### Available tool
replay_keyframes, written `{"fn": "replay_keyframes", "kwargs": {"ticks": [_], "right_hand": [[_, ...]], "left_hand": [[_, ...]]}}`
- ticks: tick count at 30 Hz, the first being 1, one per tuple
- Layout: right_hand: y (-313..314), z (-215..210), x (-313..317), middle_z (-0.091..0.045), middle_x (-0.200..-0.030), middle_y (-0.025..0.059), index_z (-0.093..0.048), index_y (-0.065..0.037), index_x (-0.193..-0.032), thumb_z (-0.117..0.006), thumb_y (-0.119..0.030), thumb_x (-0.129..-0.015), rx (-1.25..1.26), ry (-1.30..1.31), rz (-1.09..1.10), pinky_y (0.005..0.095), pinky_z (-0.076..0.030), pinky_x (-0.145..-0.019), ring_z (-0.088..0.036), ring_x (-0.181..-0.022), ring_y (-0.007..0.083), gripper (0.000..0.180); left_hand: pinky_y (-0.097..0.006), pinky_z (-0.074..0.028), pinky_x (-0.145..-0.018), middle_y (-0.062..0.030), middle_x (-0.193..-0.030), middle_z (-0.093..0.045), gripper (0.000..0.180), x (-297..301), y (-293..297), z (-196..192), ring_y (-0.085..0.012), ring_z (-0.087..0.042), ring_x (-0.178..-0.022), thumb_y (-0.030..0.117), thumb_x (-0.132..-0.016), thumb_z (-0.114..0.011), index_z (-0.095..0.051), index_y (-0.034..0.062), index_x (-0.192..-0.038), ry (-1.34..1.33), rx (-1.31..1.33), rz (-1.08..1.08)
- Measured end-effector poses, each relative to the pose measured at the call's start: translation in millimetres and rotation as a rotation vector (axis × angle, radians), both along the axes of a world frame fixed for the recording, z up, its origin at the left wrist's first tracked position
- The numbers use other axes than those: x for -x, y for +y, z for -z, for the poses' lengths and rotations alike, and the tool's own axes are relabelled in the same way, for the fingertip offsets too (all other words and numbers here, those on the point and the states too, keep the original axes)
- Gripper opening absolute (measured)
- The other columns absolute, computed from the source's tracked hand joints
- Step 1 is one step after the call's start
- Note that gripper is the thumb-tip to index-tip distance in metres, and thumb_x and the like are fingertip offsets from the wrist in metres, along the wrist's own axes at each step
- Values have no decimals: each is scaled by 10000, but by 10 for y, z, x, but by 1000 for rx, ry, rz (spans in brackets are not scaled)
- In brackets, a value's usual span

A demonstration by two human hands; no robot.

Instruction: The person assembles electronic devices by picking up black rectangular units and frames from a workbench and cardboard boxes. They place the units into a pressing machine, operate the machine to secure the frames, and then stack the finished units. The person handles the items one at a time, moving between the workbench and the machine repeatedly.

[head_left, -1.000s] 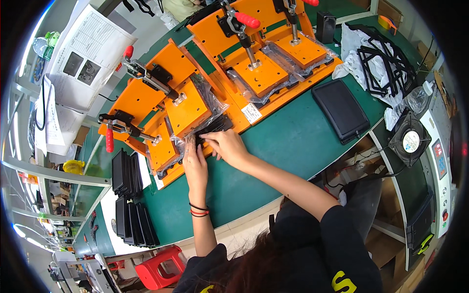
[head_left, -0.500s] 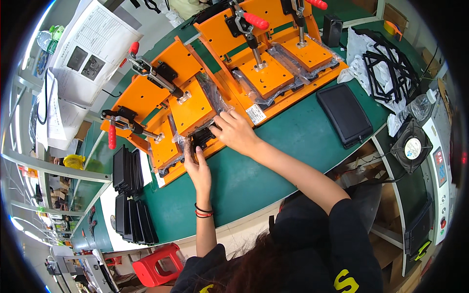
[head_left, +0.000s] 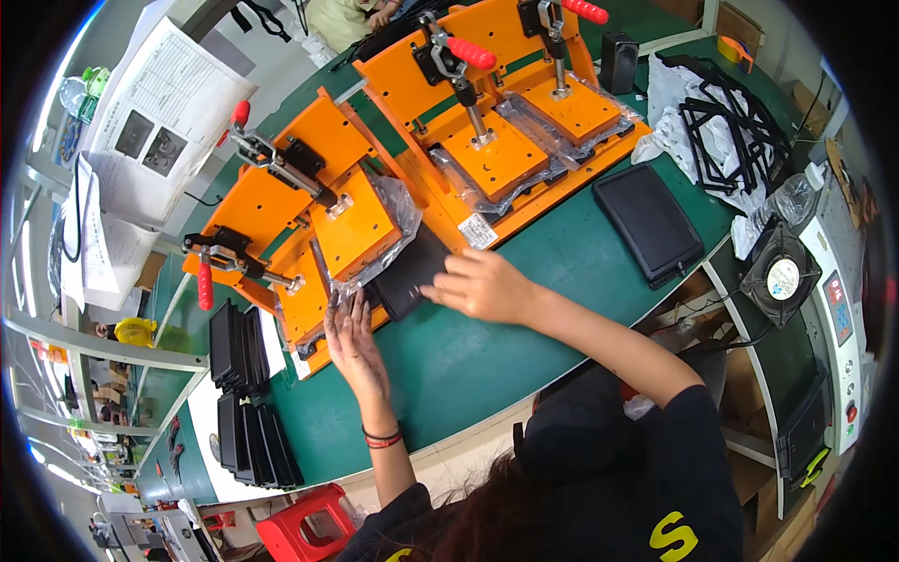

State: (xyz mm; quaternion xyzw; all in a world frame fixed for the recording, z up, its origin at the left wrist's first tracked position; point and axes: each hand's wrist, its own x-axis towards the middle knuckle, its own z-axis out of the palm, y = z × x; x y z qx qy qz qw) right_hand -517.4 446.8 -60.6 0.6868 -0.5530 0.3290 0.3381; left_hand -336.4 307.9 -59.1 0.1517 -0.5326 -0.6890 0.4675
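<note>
A flat black panel (head_left: pixel 408 279) sticks out from under an orange press plate (head_left: pixel 354 225) of the left clamp fixture. Clear plastic film (head_left: pixel 405 208) wraps the plate's edge. My right hand (head_left: pixel 492 287) has its fingers bent and pinched on the panel's right edge; the thumb is partly hidden. My left hand (head_left: pixel 356 348) lies with fingers stretched out at the plate's front edge, by the panel's left corner. Its fingertips are darkened. A red-handled toggle clamp (head_left: pixel 281 161) presses on the plate from above.
A second orange fixture (head_left: pixel 496 161) with red-handled clamps stands at the right. Beyond it lie a black tablet-like unit (head_left: pixel 648 223) and black frames (head_left: pixel 735 140) on white wrap. Black panels are stacked (head_left: pixel 239 347) at left. A co-worker's hand (head_left: pixel 382 15) shows at the far side.
The black panel has come out from under the plate, toward the right and front. My right hand has moved right and nearer with it. My left hand has straightened its fingers.
</note>
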Motion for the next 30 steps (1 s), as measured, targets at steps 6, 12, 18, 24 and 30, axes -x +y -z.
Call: {"fn": "replay_keyframes", "kwargs": {"ticks": [6, 12, 18, 24, 30], "right_hand": [[941, 188, -315, -525, -747, -25, -655, -58, -818, -650, -120, -704, -236, -27, -47, 263, -407, -601, -507, -724, 131, 130], [1357, 174, -563, -538, -799, 31, -620, -46, -937, -665, -194, -756, -390, -474, 145, 309, -443, -636, -531, -741, 189, 238], [712, 124, -631, -598, -940, 124, -518, -6, -1129, -599, -224, -848, -92, -951, 388, 417, -447, -769, -542, -791, 314, 365], [539, 208, -495, -640, -897, 194, -564, 36, -1091, -553, -165, -878, -237, -1299, 221, 399, -457, -791, -583, -851, 319, 293], [986, 203, -308, -662, -856, 162, -631, 58, -989, -575, -115, -872, -308, -1434, 95, 293, -484, -647, -619, -686, 185, 216]], "left_hand": [[-402, -366, -1043, -257, -1306, -427, 457, -151, -21, -189, -346, -454, -1220, 137, -960, -401, -274, -69, -1348, -203, 33, 2], [-415, -360, -1048, -277, -1308, -382, 539, -182, -37, -371, -367, -450, -1214, 231, -941, -479, -243, -16, -1358, -177, -199, 146], [-392, -337, -1082, -280, -1297, -368, 508, -78, -276, -234, -364, -369, -1262, 230, -929, -503, -311, -9, -1334, -45, -364, 213], [-358, -367, -1061, -199, -1258, -432, 427, -118, -511, -84, -295, -407, -1232, 221, -926, -521, -422, -33, -1255, -3, -469, 110], [-317, -446, -965, -110, -1113, -576, 269, -36, -352, -149, -175, -549, -1062, 172, -925, -550, -543, -6, -1127, -189, -257, 37]]}}
